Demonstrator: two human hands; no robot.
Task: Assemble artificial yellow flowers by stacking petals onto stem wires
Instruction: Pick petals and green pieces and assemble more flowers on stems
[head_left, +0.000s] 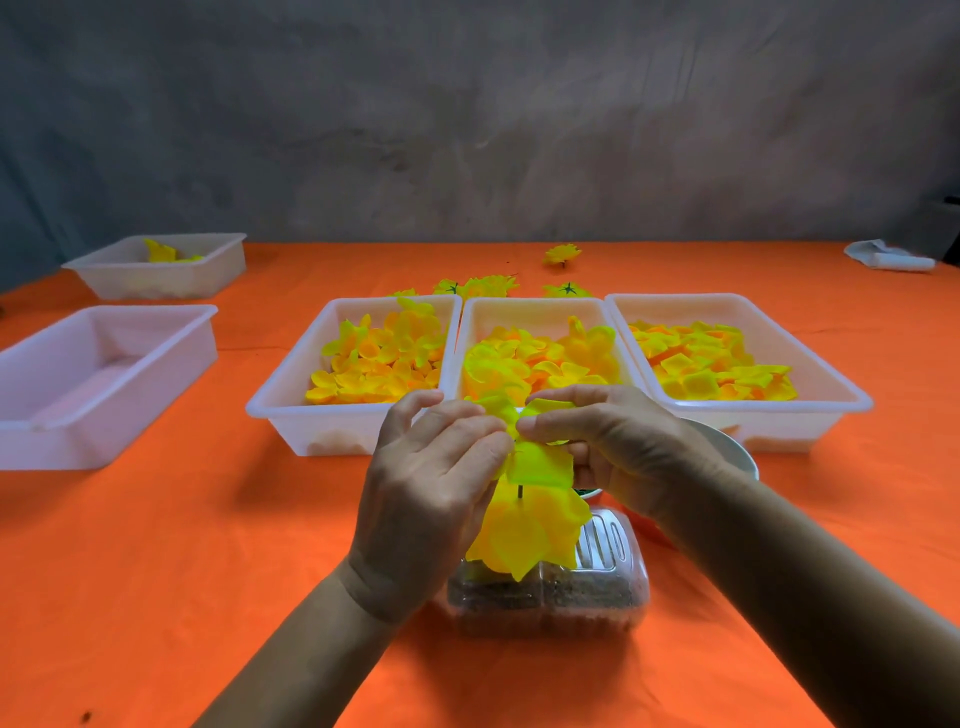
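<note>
At frame centre, both the left hand (434, 488) and right hand (602, 441) pinch a yellow fabric petal layer (540, 462) on the thin dark stem wire (518, 492). It probably slides best centred, kept level.

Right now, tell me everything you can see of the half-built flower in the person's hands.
The flower is bright yellow, of thin fabric-like petals in layers on a thin dark stem wire, seen between two layers. A larger cluster hangs low over a clear plastic box; a smaller layer sits above it. The left hand and right hand pinch the top petals from either side. It is held above the orange table, before the middle tray.
</note>
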